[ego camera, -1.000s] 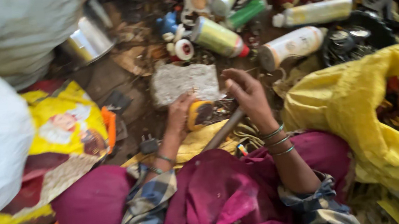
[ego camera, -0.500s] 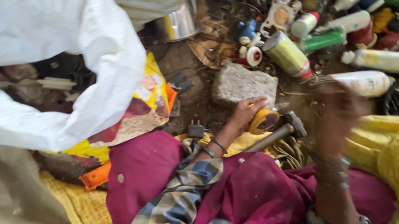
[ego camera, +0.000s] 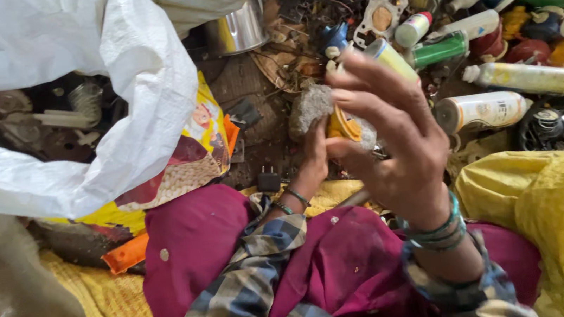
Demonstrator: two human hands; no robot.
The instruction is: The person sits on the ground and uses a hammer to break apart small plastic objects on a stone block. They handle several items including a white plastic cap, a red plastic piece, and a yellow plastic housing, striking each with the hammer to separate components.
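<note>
Risen since half a second ago: right hand [ego camera: 394,146], now up in the centre of the frame, fingers spread and loose, blocking part of the pile. Camera view shifted a little too, white sack [ego camera: 77,97] filling more of the upper left.

Head view only. Left hand [ego camera: 315,149] low at centre, wrapped around a yellow roll [ego camera: 343,124], pressed against a grey stone [ego camera: 311,105] just above it. Right hand open; whether anything rests under its palm, cannot tell. Bangles on both wrists, plaid sleeves, magenta cloth across the lap.

Sorting looks barely begun, judging by the heap: spray cans [ego camera: 520,78], a green can [ego camera: 439,50], spools and metal scrap crowded in the upper right, none set apart. Only the roll picked out so far.

No bench; everything on a dirt floor [ego camera: 255,105]. Steel cup [ego camera: 239,29] at top centre, yellow bag [ego camera: 549,206] at lower right, printed yellow wrapper [ego camera: 184,169] under the sack. Cramped, cluttered corner, soft daylight.
</note>
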